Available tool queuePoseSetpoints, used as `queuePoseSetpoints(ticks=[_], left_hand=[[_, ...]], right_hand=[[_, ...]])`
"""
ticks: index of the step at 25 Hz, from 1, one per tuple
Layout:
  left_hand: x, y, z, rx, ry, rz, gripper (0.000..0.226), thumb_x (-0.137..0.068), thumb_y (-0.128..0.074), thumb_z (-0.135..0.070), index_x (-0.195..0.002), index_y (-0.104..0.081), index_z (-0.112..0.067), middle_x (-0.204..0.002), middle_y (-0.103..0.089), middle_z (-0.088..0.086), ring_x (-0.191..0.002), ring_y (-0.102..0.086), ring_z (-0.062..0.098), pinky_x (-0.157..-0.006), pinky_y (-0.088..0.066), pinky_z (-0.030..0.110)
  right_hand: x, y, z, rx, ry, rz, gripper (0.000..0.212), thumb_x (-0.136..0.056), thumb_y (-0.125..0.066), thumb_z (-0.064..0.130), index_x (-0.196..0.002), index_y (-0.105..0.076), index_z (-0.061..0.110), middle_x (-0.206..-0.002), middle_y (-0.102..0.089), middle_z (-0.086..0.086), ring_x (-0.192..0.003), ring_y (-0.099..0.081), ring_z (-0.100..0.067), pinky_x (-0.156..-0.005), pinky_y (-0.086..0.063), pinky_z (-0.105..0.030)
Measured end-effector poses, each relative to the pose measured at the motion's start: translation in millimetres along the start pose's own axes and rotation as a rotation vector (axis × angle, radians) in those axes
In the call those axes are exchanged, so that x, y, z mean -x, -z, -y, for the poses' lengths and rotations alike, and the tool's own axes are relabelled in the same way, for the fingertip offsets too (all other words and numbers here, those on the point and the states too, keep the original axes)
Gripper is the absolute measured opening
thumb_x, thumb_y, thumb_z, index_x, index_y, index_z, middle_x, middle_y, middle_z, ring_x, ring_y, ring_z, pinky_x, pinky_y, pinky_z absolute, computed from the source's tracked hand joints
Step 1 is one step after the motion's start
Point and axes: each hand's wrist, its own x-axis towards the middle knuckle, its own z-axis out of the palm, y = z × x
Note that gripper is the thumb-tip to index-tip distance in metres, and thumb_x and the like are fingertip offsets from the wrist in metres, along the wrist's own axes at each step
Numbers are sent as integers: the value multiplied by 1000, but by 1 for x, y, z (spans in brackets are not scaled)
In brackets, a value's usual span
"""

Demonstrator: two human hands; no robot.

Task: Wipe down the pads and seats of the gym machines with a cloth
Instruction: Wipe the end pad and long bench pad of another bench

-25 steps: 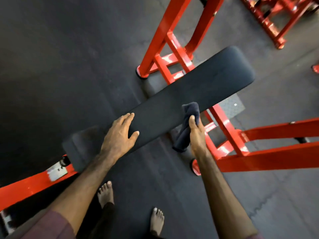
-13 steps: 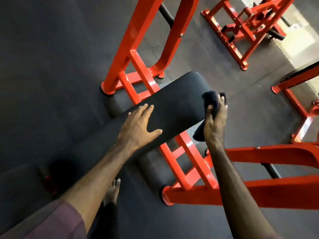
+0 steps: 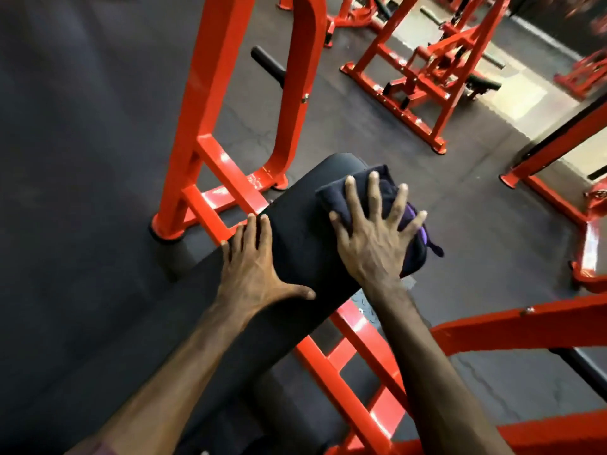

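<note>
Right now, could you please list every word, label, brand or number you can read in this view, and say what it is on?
None can be read.
bench pad: plain black, no print.
cloth under the right hand: no visible tag text.
red frame: bare paint, only glare.
Small grey plate under the pad: faint marks, too small to read.

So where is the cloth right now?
In the head view, the dark cloth lies on the far end of the black bench pad, pressed flat under the right hand, with the left hand beside it.
</note>
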Motion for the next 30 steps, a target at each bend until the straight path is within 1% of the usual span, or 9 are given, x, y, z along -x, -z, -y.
queuePoseSetpoints(ticks=[3, 8, 13, 16, 19, 21, 24, 28, 30], left_hand=[[3, -9, 5, 27, -11, -74, 179, -24, -34, -117, -168, -1, -16, -176, -5, 11, -162, -6, 31, -129, -15, 61], [-1, -12, 6, 32, -21, -116, 182, -19, -33, -117, -168, -4, -17, -176, -9, 10, -162, -8, 31, -128, -18, 57], [-6, -10, 9, 51, -7, -111, 183, -18, -45, -115, -168, -6, -18, -176, -10, 11, -162, -9, 28, -129, -18, 56], [-2, -8, 7, 43, 3, -107, 181, -20, -49, -114, -168, -5, -19, -176, -8, 10, -162, -9, 26, -130, -16, 52], [-2, -4, 5, 50, -4, -95, 182, -21, -51, -113, -168, -4, -17, -176, -6, 9, -163, -7, 25, -131, -13, 47], [-2, -4, 6, 59, 6, -99, 184, -20, -52, -113, -169, -3, -16, -176, -5, 9, -163, -5, 24, -131, -13, 46], [-3, -5, 6, 56, -4, -97, 185, -19, -50, -113, -169, -6, -14, -177, -6, 8, -163, -3, 21, -132, -12, 43], [-3, -7, 3, 77, 2, -102, 184, -20, -52, -113, -169, -3, -17, -177, -3, 4, -163, -1, 20, -132, -10, 45], [-4, -8, 5, 75, 0, -109, 183, -21, -54, -113, -169, -3, -18, -177, -3, 3, -163, -2, 20, -132, -12, 47]], right_hand=[[42, -5, -26, 78, 245, -71, 66, -106, -29, 68, -166, -18, 44, -177, -9, 5, -162, 2, -41, -119, -8, -78], [-9, 0, -10, -15, 9, -13, 62, -105, -28, 66, -163, -17, 49, -176, -10, 2, -158, -6, -48, -112, -14, -84], [10, -4, -9, 62, 333, -37, 63, -104, -29, 68, -164, -19, 48, -176, -17, 7, -160, -11, -42, -117, -13, -78], [-8, 6, -30, -7, 247, -1, 63, -105, -27, 68, -164, -15, 49, -176, -10, 9, -161, -8, -39, -118, -13, -76], [-62, 15, 12, -43, 160, 136, 65, -104, -26, 67, -164, -12, 46, -177, -3, 2, -159, -2, -46, -114, -11, -82], [-57, 10, 33, 16, 338, 130, 65, -104, -25, 68, -164, -15, 46, -177, -5, 3, -159, 1, -47, -114, -8, -82], [-33, 0, 5, 23, 580, 70, 63, -104, -25, 71, -163, -18, 50, -176, -9, 12, -162, -1, -36, -120, -8, -76], [-74, 9, 6, -5, 383, 101, 62, -105, -28, 66, -163, -22, 46, -176, -11, 6, -161, -2, -39, -117, -8, -78], [-68, 8, 31, 41, 388, 108, 63, -104, -29, 64, -163, -25, 42, -176, -14, 1, -160, -2, -44, -115, -6, -81]])
